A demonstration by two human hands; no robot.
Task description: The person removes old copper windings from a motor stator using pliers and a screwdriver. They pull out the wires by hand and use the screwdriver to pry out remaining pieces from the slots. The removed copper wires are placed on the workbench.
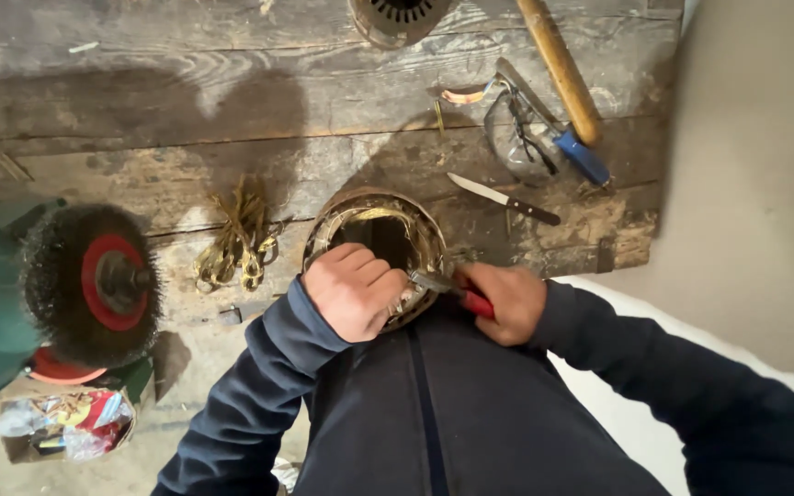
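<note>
A round metal motor stator (374, 220) with brass-coloured wire windings stands on end at the near edge of a worn wooden bench (186, 101). My left hand (353, 289) is closed over its near rim, knuckles up. My right hand (505, 301) grips red-handled pliers (452, 289) whose jaws reach into the windings at the near right of the rim. Dark sleeves cover both arms.
A bundle of pulled copper wire (239, 237) lies left of the stator. A knife (505, 199), safety glasses (518, 138), a blue-handled tool (581, 156) and a wooden handle (558, 66) lie at the right. A wire-brush wheel (94, 283) on a green grinder stands left. Another round part (397, 18) sits at the back.
</note>
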